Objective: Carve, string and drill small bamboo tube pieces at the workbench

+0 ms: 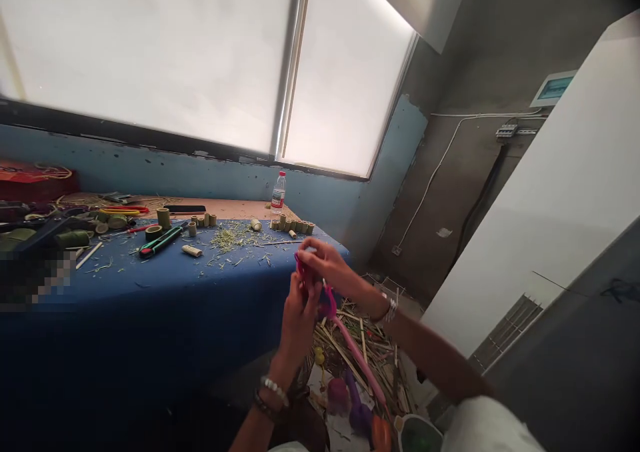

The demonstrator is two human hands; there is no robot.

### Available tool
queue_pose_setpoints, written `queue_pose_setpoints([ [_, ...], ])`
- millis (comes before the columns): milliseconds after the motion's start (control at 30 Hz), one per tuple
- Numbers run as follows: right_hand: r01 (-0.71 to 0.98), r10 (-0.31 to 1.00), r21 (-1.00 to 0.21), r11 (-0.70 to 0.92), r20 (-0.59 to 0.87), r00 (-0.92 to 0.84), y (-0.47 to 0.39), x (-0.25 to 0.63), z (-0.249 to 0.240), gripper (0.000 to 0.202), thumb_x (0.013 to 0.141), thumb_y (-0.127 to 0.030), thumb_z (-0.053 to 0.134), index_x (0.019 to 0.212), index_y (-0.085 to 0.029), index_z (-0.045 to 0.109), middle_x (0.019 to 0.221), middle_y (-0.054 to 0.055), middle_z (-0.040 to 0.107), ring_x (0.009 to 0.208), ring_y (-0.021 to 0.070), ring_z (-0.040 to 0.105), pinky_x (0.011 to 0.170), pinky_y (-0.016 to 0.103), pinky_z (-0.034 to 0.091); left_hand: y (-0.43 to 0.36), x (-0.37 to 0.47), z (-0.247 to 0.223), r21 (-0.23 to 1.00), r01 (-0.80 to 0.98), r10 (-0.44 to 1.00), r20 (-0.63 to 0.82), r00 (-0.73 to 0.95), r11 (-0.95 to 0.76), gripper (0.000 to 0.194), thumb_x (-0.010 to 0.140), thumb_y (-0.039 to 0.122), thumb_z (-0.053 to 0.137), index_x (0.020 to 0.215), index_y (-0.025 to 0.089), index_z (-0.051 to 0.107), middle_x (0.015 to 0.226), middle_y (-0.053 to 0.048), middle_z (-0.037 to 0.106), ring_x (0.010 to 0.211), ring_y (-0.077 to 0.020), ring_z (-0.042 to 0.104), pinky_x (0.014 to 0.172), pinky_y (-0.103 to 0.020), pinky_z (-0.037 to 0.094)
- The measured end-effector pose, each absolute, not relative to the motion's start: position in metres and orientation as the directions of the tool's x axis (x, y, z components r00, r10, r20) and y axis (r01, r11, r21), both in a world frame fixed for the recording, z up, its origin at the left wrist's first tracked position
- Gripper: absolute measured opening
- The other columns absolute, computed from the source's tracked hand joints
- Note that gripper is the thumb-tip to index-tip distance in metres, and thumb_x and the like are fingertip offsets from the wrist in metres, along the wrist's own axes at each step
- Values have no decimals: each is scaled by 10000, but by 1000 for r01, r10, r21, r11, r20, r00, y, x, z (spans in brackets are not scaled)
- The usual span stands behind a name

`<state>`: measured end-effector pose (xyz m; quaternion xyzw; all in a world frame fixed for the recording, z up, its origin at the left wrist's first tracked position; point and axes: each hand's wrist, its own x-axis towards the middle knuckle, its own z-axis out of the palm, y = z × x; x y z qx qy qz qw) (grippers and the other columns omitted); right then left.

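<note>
left hand [297,313] has its fingers curled almost closed round the pink balloon [330,303], probably to steady it in front of the body, while the right hand [327,265] pinches it up top, fingertips nearly together

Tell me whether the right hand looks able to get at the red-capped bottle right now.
Probably not while the right hand is busy with the magenta strip. Freed, it could likely reach over the short bamboo pieces in front of the bottle.
</note>
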<state>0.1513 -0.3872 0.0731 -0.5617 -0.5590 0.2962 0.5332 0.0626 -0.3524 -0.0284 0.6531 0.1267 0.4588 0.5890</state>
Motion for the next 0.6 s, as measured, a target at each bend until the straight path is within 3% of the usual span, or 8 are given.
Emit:
queue_pose_setpoints([
  [67,223,922,-962,156,223,316,-394,160,32,430,804,-606,733,865,-238,518,610,-60,608,444,105,555,386,205,435,-358,58,-66,928,-298,708,365,605,-224,439,986,614,478,1070,197,589,815,-3,649,673,-149,572,642,-263,448],
  [200,85,862,-991,101,130,489,-407,186,-2,474,755,-616,754,860,-235,493,577,-72,576,391,98,493,348,211,413,-349,44,-121,949,-180,709,314,631,-260,532,961,673,449,781,194,594,650,21,527,605,-141,468,613,-268,373],
  [400,171,699,-936,306,343,628,-413,213,56,418,719,-511,789,838,-224,510,619,-75,541,453,75,485,394,192,438,-313,29,-146,953,-83,741,279,610,-291,541,949,682,434,843,198,649,599,46,403,553,-143,371,579,-275,299],
  [600,372,361,-776,509,585,727,-422,242,125,274,796,-403,728,833,-236,514,619,-83,482,468,77,465,396,185,427,-295,16,-168,942,-36,690,270,671,-334,494,949,630,434,835,202,653,748,-19,611,689,-185,530,687,-289,427],
])
